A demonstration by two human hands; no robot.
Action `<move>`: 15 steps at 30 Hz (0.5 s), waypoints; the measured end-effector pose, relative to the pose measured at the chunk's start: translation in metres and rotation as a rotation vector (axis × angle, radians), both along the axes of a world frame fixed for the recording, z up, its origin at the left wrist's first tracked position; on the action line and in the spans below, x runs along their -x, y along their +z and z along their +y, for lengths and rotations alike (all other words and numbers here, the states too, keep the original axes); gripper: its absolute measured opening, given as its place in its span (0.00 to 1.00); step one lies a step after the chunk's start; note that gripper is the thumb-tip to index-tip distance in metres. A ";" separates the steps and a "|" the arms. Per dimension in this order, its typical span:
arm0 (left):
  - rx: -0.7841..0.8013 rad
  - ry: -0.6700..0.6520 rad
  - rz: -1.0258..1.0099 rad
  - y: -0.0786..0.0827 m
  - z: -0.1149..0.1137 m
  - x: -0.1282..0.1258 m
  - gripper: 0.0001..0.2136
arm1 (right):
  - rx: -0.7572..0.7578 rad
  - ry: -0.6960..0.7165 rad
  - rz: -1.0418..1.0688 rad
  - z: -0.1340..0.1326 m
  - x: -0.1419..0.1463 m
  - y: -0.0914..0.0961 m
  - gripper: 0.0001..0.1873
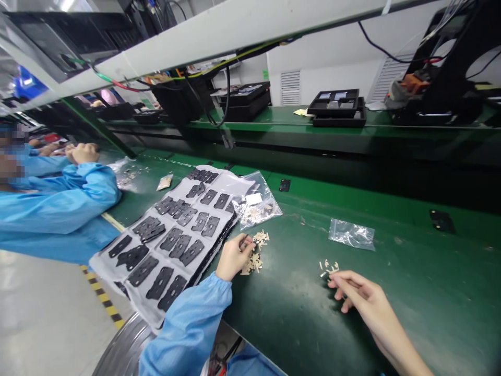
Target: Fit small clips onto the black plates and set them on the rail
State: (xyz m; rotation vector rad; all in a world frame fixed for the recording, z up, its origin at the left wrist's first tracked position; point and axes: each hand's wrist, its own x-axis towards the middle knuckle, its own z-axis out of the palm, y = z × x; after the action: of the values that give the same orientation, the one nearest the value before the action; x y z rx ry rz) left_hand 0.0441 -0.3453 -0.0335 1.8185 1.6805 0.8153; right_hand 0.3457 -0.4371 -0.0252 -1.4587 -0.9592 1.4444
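My left hand [235,257], in a blue sleeve, pinches dark tweezers [245,239] over a loose pile of small beige pieces [254,254]. The pile lies on the green bench mat [297,308], next to a grey sheet [168,245] carrying rows of flat black parts. My right hand [352,292], with a bare forearm, rests a little to the right. Its fingers pinch a thin tool [350,284], only faintly visible, just beside a smaller scatter of beige pieces [327,269].
A clear plastic bag [258,201] with beige pieces touches the sheet, and another [351,234] lies to the right. A co-worker in blue sleeves [58,203] works at the left. Loose black parts [442,221] lie on the mat. Black trays [336,108] stand on a raised green shelf behind.
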 end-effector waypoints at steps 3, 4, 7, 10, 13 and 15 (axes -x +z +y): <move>-0.012 0.014 -0.049 0.007 0.000 0.002 0.08 | -0.001 0.011 -0.003 0.000 -0.001 0.000 0.18; -0.014 0.019 -0.062 0.009 0.000 0.003 0.09 | -0.002 0.012 -0.005 0.000 -0.002 0.000 0.18; -0.014 0.035 -0.127 0.016 -0.002 0.003 0.12 | 0.001 0.011 -0.014 0.000 -0.002 -0.001 0.18; 0.019 0.043 -0.263 0.022 -0.006 -0.001 0.13 | -0.005 0.019 -0.027 0.002 0.002 -0.002 0.17; 0.063 0.032 -0.351 0.027 -0.011 -0.010 0.13 | -0.033 0.078 -0.005 0.005 0.017 -0.002 0.17; 0.056 0.004 -0.359 0.029 -0.015 -0.016 0.12 | -0.052 0.132 0.035 0.009 0.034 -0.001 0.17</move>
State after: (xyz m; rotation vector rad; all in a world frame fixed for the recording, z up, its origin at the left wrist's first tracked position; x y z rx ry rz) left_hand 0.0596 -0.3606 -0.0045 1.5239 1.4601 1.0164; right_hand 0.3113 -0.4276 -0.0259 -1.3501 -1.0803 1.5233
